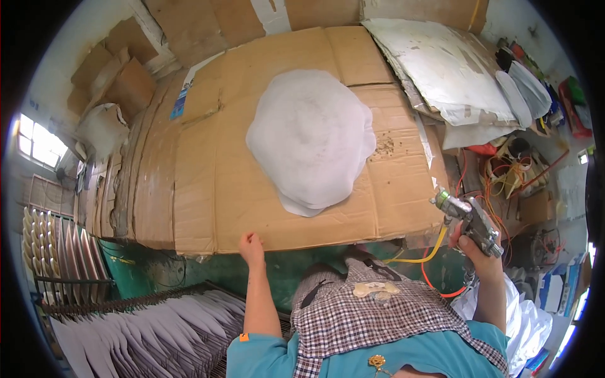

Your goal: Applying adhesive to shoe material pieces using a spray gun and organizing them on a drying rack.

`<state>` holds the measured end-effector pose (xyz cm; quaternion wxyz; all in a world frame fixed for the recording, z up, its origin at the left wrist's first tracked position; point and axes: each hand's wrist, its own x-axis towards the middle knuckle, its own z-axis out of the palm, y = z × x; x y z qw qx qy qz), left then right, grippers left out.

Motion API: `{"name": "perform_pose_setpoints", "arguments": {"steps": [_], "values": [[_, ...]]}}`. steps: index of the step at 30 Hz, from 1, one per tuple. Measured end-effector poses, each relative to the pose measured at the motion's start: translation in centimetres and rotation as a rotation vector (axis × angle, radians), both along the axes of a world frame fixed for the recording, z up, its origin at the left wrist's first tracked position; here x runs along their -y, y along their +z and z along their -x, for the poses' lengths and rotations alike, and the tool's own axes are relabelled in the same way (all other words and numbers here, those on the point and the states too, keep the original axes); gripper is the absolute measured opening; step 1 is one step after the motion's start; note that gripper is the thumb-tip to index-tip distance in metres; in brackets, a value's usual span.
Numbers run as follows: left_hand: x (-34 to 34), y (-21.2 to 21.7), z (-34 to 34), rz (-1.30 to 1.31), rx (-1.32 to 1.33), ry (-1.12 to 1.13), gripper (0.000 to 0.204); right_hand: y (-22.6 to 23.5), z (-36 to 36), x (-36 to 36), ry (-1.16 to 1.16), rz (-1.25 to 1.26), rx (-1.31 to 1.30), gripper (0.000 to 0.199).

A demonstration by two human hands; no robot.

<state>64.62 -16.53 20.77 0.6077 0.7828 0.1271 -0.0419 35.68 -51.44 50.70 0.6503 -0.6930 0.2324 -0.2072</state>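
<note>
A spray gun (469, 223) with a green-ringed front end is gripped in my right hand (482, 249), off the right front corner of the cardboard-covered table. A yellow hose (435, 249) and an orange-red hose (444, 291) run near the gun and my right arm. My left hand (252, 247) is closed, its fingers curled, just at the table's front edge; nothing shows in it. Beyond it, on the cardboard (236, 208), lies a pale grey rounded sheet (312, 142) with a wavy edge and faint darker smudges. More than one layer seems to show at its near edge.
At the lower left a rack carries several thin grey pieces (151, 334); more curved pale pieces (66, 252) stand behind it. White-topped boards (441, 69) lie at the table's back right. Tangled orange cords (504, 173) hang at the right, above white plastic sheeting (526, 321).
</note>
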Motion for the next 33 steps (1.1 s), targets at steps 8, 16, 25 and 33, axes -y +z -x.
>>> {"name": "perform_pose_setpoints", "arguments": {"steps": [8,16,25,33], "values": [[14.6,0.0,-1.9,-0.1,-0.218,-0.27,0.021,0.4,1.7,3.9,0.178,0.044,-0.021,0.052],[17.1,-6.4,-2.2,-0.411,-0.048,-0.184,0.034,0.2,2.5,7.6,0.342,0.044,-0.064,0.052],[19.1,-1.2,-1.1,-0.509,-0.272,-0.187,0.028,-1.1,0.3,10.1,0.087,0.043,0.004,0.049],[16.0,3.8,-1.4,0.557,-0.275,0.102,0.019,-2.3,0.0,9.6,0.254,0.053,-0.015,0.054]]}}
